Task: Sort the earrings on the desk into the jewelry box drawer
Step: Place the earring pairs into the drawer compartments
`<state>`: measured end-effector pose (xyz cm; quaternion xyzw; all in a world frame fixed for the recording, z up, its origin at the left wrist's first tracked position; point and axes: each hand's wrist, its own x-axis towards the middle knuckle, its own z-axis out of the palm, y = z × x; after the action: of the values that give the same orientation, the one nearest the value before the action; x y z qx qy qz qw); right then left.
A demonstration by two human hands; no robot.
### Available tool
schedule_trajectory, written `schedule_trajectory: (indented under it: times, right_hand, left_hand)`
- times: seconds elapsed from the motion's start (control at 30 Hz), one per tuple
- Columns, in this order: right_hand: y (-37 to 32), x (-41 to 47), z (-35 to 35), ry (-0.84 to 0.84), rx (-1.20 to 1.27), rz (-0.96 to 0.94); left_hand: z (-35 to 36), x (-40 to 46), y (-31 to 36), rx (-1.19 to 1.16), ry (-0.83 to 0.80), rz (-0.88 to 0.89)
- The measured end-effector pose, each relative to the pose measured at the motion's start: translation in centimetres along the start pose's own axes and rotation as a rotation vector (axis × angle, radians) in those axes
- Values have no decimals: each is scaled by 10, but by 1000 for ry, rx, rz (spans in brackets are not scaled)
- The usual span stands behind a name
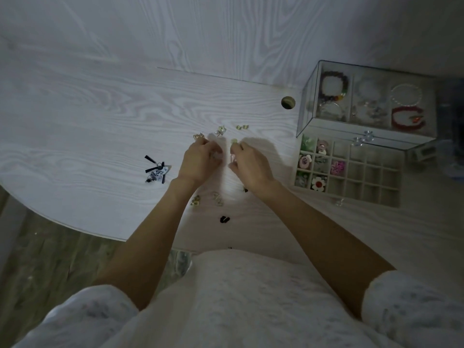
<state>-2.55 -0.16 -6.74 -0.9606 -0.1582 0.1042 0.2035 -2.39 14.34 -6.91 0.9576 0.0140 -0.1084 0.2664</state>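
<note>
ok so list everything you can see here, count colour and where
desk: one, white wood grain, fills the view
jewelry box: one, clear glass, right on the desk, bracelets in its top tray
drawer: one, beige grid, pulled out, earrings in its left compartments only
loose earrings: several small gold and greenish ones, scattered round the hands
black tassel earrings: one cluster, black and white, left of the hands
black earring: one, near the desk's front edge
cable hole: one, left of the box
left hand: fingers curled on something small
right hand: pinches a pale earring
</note>
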Motion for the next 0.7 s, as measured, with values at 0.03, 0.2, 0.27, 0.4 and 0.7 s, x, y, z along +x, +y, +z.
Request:
schedule_trajectory:
  times: [0.03,0.2,0.27,0.4,0.7]
  right_hand:
    - [4,-4,0,13,3,3]
    - [19,-23,-1,71,27,8]
    - [27,-33,-6,134,113,29]
    - [54,-66,-35,342,362,158]
    - [146,-93,-84,630,262,372]
  left_hand:
    - [2,-1,1,5,12,15]
    - [9,-6,13,70,44,108]
    - [11,-8,18,87,37,147]
    - [17,-10,25,90,51,247]
    - [37,-11,45,59,8,391]
